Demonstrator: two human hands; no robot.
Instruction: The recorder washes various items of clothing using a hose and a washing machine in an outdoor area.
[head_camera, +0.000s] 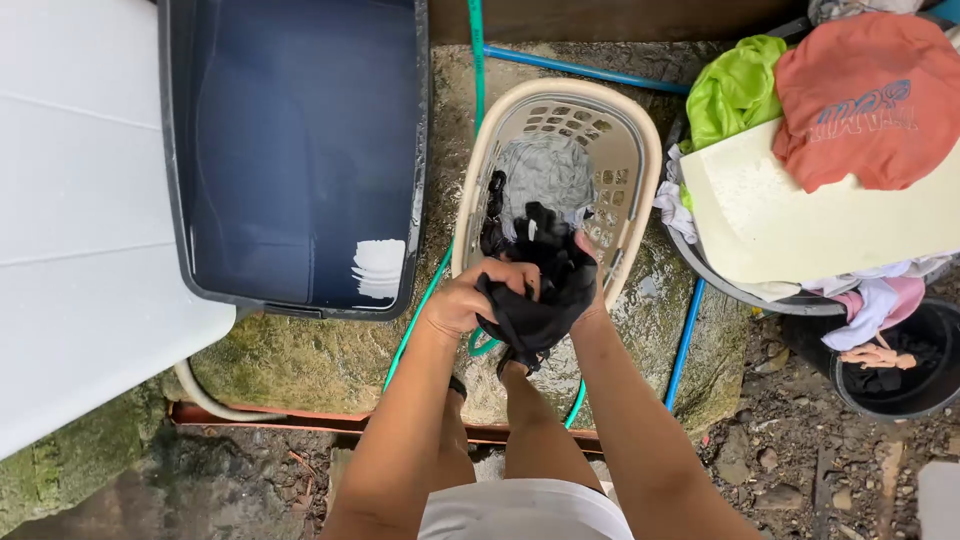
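Seen from above, a person stands over a beige laundry basket (640, 150) set on wet, mossy stone. Both hands meet just at the basket's near rim, holding a black cloth (540, 300) between them. The left hand (470, 298) is closed around the cloth's left edge, fingers curled tight over the fabric. The right hand (592, 285) is mostly hidden behind the bunched cloth; it presses against the fabric, but whether its fingers are closed cannot be told. The cloth hangs in folds below the hands, over the basket's near edge. Inside the basket lie a grey garment (545, 175) and more dark clothing. Left of the basket sits a large dark tub (300, 150) filled with water. A green hose (478, 60) runs beside and under the basket. Right of the basket is a basin heaped with clothes, topped by an orange shirt (870, 100), a lime green cloth (735, 90) and a pale board (800, 220).
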